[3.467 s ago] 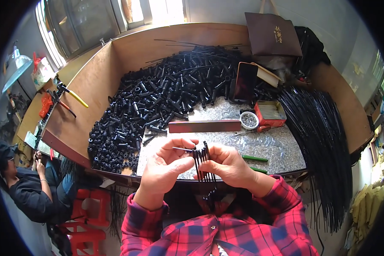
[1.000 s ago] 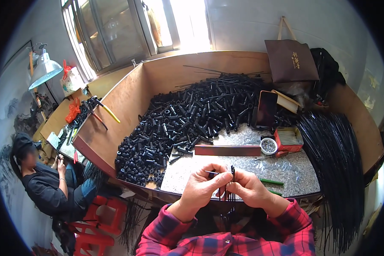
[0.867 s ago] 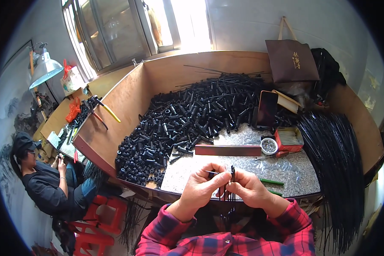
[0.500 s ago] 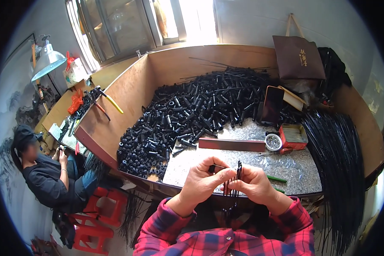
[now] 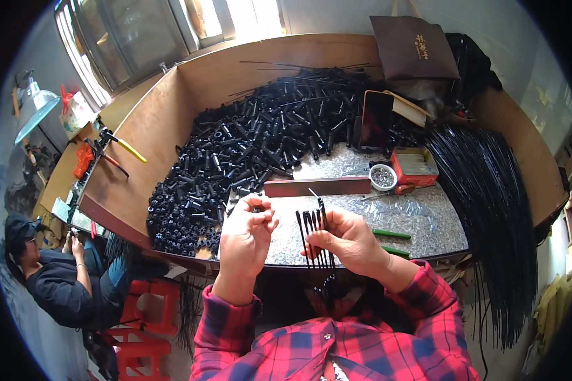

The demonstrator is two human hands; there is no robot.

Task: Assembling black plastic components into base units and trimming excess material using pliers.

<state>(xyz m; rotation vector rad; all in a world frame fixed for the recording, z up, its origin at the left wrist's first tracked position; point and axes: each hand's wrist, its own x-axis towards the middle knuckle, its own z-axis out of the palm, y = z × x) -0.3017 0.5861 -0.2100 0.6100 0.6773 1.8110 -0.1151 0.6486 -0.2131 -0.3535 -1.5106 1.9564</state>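
My right hand [image 5: 349, 246] pinches a row of thin black rods [image 5: 309, 227] between thumb and fingers. Their upper ends stand side by side like a comb, and one taller piece with a pale tip rises beside my fingers. The lower parts hang past the table's front edge toward my lap. To the left of the rods, and apart from them, my left hand [image 5: 243, 244] is raised with its fingers curled in. A small dark spot shows among those fingertips, too small to name. Behind both hands lies a flat reddish-brown bar [image 5: 318, 186] on the speckled tabletop [image 5: 279, 222].
A big heap of short black tubular parts [image 5: 254, 133] fills the wooden-walled table. On the right are a phone [image 5: 376, 120], a white cup of small bits [image 5: 382, 177], a red box [image 5: 415, 166], green-handled tools [image 5: 391, 234] and long black rods [image 5: 483, 184]. A co-worker [image 5: 60, 279] sits at left.
My left hand has left the rods and moved left with curled fingers. My right hand keeps its hold, and the rods are fanned out more. The whole view has shifted.
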